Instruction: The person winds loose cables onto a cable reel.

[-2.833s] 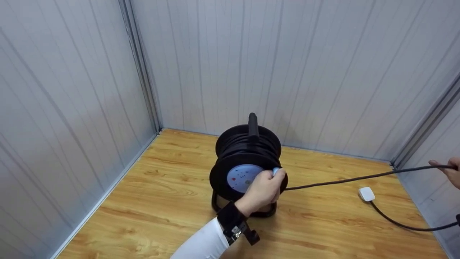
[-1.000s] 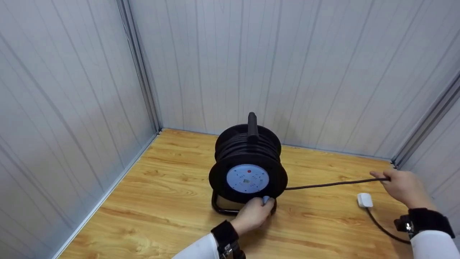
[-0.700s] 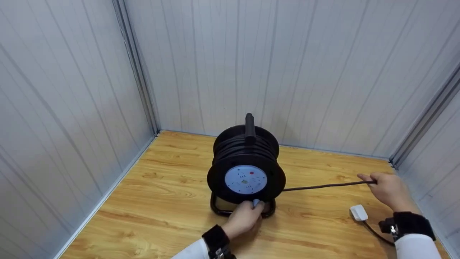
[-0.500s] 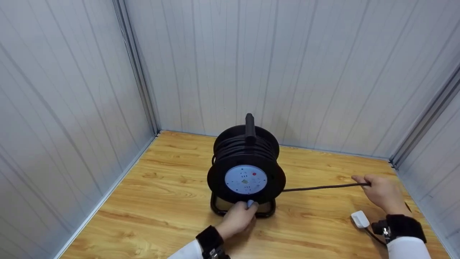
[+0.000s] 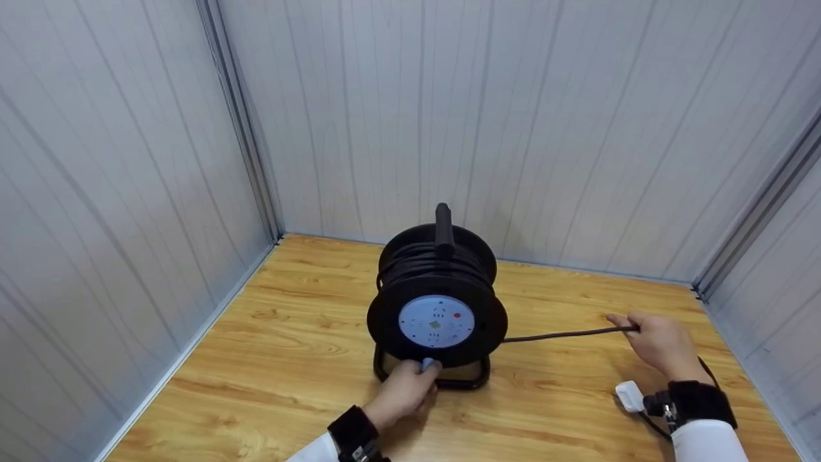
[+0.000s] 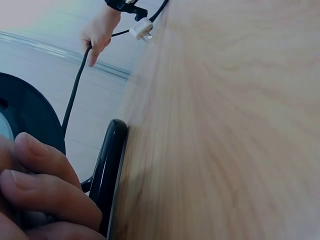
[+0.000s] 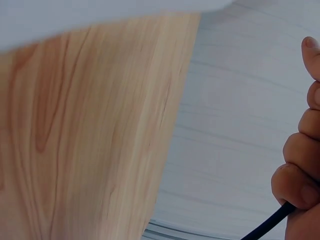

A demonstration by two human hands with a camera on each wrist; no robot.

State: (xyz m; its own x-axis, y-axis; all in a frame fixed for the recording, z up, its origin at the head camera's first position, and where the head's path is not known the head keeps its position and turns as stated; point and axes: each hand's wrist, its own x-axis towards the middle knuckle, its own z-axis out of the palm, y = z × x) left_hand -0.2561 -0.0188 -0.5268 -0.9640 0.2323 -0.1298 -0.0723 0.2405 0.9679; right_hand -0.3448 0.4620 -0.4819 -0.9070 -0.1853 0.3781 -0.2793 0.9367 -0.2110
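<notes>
A black cable reel (image 5: 437, 287) stands upright on the wooden surface, with a pale blue socket panel (image 5: 420, 321) on its front disc. At the disc's lower edge my left hand (image 5: 403, 393) grips the reel's light blue crank knob (image 5: 426, 364), its fingers curled round it in the left wrist view. To the right, my right hand (image 5: 664, 343) holds the black cable (image 5: 564, 335), which runs taut from the reel's right side. The right wrist view shows the cable (image 7: 270, 221) coming out of the curled fist. Below that hand hangs a white plug (image 5: 629, 396) on the cable's end.
The reel's tubular stand (image 5: 465, 385) rests on the wooden surface (image 5: 269, 359). A carrying handle (image 5: 444, 229) rises above the drum. Pale panel walls (image 5: 359, 128) enclose the back and both sides. Each wrist wears a black strap, such as the right one (image 5: 702, 404).
My left hand has swung the knob from the disc's right side down to its bottom, turning the panel clockwise. My right hand, on the cable, has moved left toward the reel; the plug moved too.
</notes>
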